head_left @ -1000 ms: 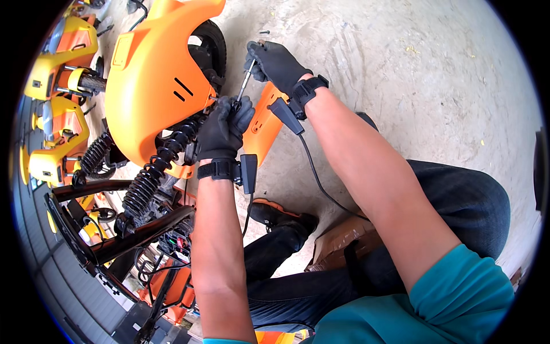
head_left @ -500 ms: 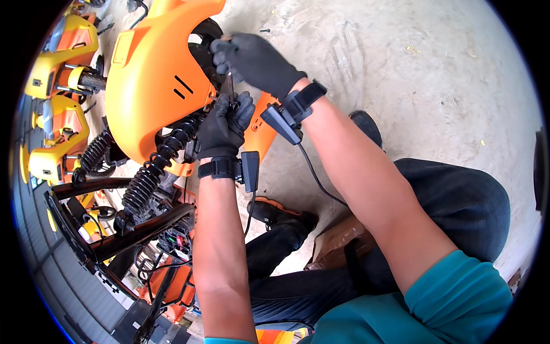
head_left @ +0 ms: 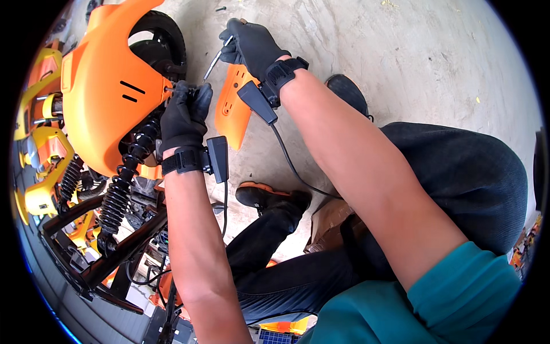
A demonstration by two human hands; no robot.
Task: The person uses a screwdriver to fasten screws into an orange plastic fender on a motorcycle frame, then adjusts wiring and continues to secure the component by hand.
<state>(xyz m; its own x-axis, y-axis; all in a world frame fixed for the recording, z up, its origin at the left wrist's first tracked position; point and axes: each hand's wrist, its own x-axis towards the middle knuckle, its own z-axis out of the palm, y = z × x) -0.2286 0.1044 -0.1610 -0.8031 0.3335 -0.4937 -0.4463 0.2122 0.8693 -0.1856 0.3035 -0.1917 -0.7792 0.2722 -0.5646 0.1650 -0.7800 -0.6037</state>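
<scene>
Slim metal tool (head_left: pixel 215 61): one, straight, bright-shafted, held aslant, its lower end just above the left hand (head_left: pixel 183 119).
Handling: judged light, rigid and hardly fragile — the smooth shaft looked apt to turn in gloved fingers, so the upper end seemed the better place to take hold.
Right hand (head_left: pixel 255 49): black-gloved, fingers curled closed around the tool's upper part, the shaft slanting out below.
Left hand: black-gloved, fingers bent and partly gathered at the pointed corner of an orange cover (head_left: pixel 103 109); whether it pinched anything small could not be told, the fingertips being partly hidden.
Orange cover: large curved shell, two dark slots, beside a black wheel (head_left: pixel 176 43); judged stiff, thin-walled.
Orange panel (head_left: pixel 232 112): one, long, with holes, lying on the concrete floor (head_left: pixel 366 63) below the right hand.
Coil spring (head_left: pixel 117 200): black, left of the left forearm.
Small dark piece (head_left: pixel 220 8): screw-like, on the floor, beyond the right hand — apart from it.
</scene>
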